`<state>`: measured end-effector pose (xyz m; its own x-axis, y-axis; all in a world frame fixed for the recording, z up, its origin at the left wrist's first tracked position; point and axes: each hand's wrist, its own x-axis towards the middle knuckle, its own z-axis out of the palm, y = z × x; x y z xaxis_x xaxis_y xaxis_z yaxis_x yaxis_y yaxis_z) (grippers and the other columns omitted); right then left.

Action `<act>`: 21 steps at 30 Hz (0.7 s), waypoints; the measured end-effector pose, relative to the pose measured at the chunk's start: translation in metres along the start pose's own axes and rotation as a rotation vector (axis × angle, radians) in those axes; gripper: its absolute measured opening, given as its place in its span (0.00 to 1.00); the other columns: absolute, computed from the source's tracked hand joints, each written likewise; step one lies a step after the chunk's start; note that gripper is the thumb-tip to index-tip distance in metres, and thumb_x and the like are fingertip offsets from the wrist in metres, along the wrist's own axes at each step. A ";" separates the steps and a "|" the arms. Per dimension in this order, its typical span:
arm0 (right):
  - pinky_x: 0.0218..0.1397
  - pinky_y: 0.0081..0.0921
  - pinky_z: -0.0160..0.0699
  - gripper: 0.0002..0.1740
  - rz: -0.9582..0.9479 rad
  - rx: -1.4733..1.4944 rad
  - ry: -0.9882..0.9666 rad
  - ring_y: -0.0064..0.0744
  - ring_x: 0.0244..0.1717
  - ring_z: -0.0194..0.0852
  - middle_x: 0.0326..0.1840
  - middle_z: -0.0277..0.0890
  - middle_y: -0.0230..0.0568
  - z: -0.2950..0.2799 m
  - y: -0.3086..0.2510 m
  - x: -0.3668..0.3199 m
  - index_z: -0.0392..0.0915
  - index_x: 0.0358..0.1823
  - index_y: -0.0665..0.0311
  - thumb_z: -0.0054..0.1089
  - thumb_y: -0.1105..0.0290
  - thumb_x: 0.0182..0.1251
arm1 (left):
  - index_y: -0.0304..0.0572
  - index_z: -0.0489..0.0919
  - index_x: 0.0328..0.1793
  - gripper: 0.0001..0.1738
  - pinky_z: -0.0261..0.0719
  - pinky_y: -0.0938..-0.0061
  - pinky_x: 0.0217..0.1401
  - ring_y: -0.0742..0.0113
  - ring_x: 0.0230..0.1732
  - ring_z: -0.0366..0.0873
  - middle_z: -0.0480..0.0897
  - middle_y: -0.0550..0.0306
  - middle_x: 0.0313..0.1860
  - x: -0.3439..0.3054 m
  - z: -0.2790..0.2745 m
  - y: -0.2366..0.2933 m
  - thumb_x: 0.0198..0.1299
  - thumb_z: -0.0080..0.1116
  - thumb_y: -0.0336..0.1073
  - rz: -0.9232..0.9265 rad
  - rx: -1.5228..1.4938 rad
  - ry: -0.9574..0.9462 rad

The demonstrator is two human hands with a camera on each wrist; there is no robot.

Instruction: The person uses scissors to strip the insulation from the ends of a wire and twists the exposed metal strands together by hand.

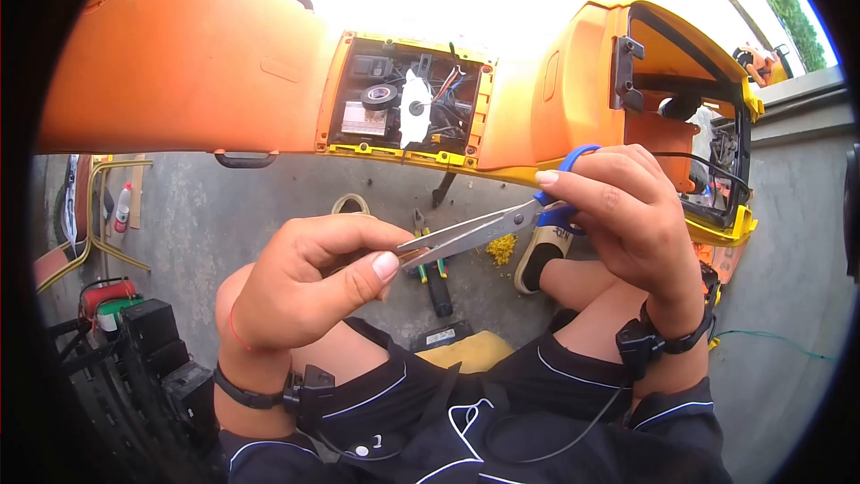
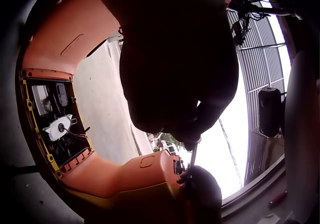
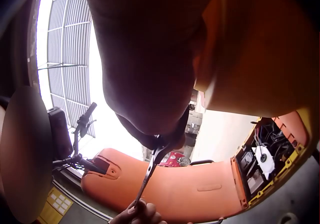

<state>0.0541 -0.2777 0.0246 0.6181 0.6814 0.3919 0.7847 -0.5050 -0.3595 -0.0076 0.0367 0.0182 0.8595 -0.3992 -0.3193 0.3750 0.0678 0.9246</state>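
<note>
A pair of scissors [image 1: 488, 229] with blue handles [image 1: 557, 215] spans the gap between both hands in the head view, blades slightly apart. My right hand [image 1: 627, 215] grips the handles, with fingers and thumb around the loops. At the other end, the thumb and index finger of my left hand [image 1: 309, 278] pinch the blade ends. A small copper-coloured bit shows between the blades there; I cannot tell what it is. The right wrist view also has the scissors [image 3: 150, 170] reaching down to the left fingertips [image 3: 132, 210]. Both hands appear dark in the wrist views.
An orange vehicle body [image 1: 224, 63] stretches across the front, its open compartment [image 1: 484, 116] holding wires, a black tape roll [image 1: 380, 97] and a white piece [image 1: 415, 103]. On the floor lie pliers [image 1: 419, 222], yellow bits [image 1: 502, 249] and a yellow item [image 1: 470, 352]. A bottle [image 1: 123, 206] stands left.
</note>
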 end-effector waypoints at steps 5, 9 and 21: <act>0.48 0.34 0.75 0.26 0.012 0.021 0.008 0.37 0.43 0.82 0.43 0.82 0.33 0.000 0.002 -0.003 0.85 0.59 0.55 0.65 0.80 0.56 | 0.25 0.83 0.54 0.13 0.73 0.77 0.39 0.75 0.35 0.76 0.83 0.57 0.33 0.003 -0.003 0.002 0.72 0.59 0.30 -0.053 0.007 -0.016; 0.47 0.34 0.76 0.26 0.008 0.007 0.010 0.37 0.43 0.82 0.43 0.82 0.33 0.000 0.003 -0.005 0.85 0.59 0.55 0.65 0.80 0.56 | 0.26 0.82 0.60 0.15 0.75 0.82 0.44 0.80 0.40 0.77 0.84 0.61 0.39 0.004 -0.006 0.001 0.74 0.59 0.30 -0.068 0.007 -0.043; 0.43 0.32 0.73 0.27 -0.019 -0.080 0.034 0.35 0.41 0.81 0.42 0.82 0.31 -0.001 0.003 -0.008 0.86 0.59 0.55 0.62 0.80 0.56 | 0.26 0.84 0.59 0.14 0.74 0.85 0.40 0.81 0.37 0.78 0.86 0.61 0.38 0.009 -0.002 -0.004 0.72 0.61 0.28 -0.074 0.018 0.016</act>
<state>0.0518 -0.2851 0.0208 0.6030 0.6738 0.4270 0.7969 -0.5336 -0.2833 -0.0006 0.0344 0.0108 0.8350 -0.3881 -0.3900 0.4315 0.0220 0.9019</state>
